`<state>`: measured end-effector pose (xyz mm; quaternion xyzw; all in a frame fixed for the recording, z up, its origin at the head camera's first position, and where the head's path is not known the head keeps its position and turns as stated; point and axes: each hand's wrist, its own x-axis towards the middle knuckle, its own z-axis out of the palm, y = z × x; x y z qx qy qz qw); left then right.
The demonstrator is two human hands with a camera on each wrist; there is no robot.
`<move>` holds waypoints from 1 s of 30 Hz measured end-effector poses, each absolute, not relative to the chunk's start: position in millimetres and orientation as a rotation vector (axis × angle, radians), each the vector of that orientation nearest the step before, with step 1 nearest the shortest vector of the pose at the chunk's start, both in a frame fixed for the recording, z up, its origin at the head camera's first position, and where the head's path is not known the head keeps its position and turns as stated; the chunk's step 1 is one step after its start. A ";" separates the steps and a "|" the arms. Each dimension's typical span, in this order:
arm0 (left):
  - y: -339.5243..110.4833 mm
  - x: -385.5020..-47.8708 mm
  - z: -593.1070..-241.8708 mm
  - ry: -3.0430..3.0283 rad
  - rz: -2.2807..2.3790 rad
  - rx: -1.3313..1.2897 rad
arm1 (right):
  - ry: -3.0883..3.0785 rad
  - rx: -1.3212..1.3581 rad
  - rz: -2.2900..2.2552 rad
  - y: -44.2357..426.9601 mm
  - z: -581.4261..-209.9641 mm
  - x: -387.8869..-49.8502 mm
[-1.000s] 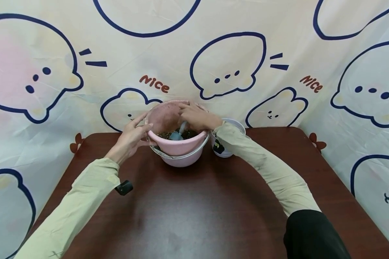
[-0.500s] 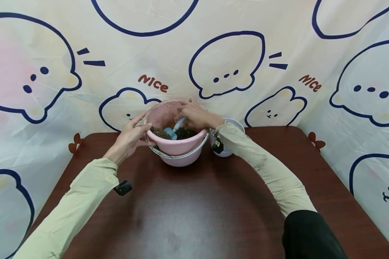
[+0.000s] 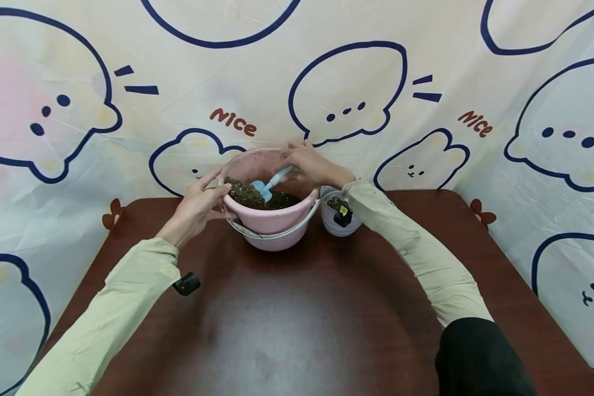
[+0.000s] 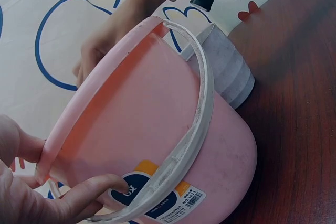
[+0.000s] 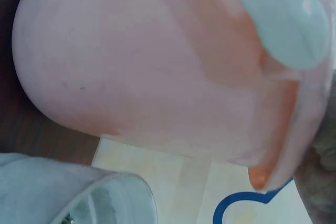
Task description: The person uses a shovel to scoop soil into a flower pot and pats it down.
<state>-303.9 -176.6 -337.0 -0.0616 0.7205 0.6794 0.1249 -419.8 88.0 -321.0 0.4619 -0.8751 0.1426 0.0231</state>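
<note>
A pink bucket point(image 3: 267, 223) with a white bail handle point(image 4: 202, 103) leans back-heavy on the table, its mouth facing me. Dark, crumbly soil point(image 3: 243, 193) lies inside, heaped toward the left. My left hand point(image 3: 193, 206) grips the bucket's left rim, its fingers curled around the edge in the left wrist view. With my right hand point(image 3: 314, 165) I hold the handle of a light blue toy-like shovel point(image 3: 277, 177), its blade at the soil. In the right wrist view the bucket wall point(image 5: 131, 61) hides the right hand and most of the shovel.
Just right of the bucket stands a pale grey pot point(image 3: 340, 224) with some soil in it. A brown wooden table point(image 3: 287, 313) spreads in front. Close behind hangs a printed cloth point(image 3: 257, 82) with cartoon outlines.
The shovel has risen and tilted, more of its handle showing, and soil is now piled at the bucket's left. My right hand has shifted slightly up and right. The left hand keeps its grip.
</note>
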 end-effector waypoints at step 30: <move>-178.5 -302.8 -336.5 2.119 1.961 -0.162 | -2.536 1.229 0.471 139.0 -317.5 -413.0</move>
